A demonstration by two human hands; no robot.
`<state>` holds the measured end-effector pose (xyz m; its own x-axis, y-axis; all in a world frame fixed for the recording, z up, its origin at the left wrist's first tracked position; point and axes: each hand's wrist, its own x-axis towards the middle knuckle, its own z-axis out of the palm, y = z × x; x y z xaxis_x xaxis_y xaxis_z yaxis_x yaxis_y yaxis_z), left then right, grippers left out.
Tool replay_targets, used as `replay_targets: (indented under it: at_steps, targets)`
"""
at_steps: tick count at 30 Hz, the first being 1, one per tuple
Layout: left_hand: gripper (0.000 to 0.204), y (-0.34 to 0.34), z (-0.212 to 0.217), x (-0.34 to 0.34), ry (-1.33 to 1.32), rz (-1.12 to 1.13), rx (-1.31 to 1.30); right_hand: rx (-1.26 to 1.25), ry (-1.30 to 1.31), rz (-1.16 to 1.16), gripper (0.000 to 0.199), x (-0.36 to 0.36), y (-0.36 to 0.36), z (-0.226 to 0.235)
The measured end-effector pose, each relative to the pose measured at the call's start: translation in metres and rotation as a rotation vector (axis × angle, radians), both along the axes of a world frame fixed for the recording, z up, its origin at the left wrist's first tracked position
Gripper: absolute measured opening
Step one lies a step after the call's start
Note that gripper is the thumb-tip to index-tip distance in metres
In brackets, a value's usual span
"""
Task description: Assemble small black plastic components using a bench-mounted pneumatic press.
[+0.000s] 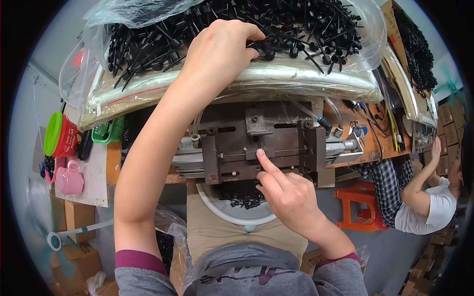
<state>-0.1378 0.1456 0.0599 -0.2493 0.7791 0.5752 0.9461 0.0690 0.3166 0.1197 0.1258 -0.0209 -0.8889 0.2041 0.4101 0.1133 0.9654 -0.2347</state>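
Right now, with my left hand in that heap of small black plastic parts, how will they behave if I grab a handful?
The black plastic parts look thin and stemmed, so probably light and fairly stiff. They lie tangled, so the left hand may lift several hooked together. The clear plastic sheet beneath looks slick, so strays could slide.

Black plastic parts [237, 29] fill a clear bag [296, 79]; the press fixture [256, 143] is dark brown. A pink mug [69, 178], a green lid [53, 133] and an orange stool [358, 204] stand nearby.
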Motion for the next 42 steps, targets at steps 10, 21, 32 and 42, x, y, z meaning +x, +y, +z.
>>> replay_targets:
  at_steps: [10,21,32,42]
  targets:
    - [0.028,-0.076,0.016,0.047,-0.352,-0.121,0.156,-0.203,0.127,0.011,0.027,-0.003,0.036,0.046]
    - [0.029,-0.141,-0.054,0.13,-0.227,-0.156,-0.03,0.432,-0.08,-0.23,0.053,-0.092,0.196,0.101]
    - [0.026,-0.137,-0.097,0.143,-0.035,-0.051,-0.112,0.222,-0.171,-0.117,0.049,-0.117,0.196,0.104]
    - [0.029,-0.13,-0.088,0.139,-0.029,-0.065,-0.155,-0.738,0.23,-0.132,0.016,-0.084,0.21,0.141]
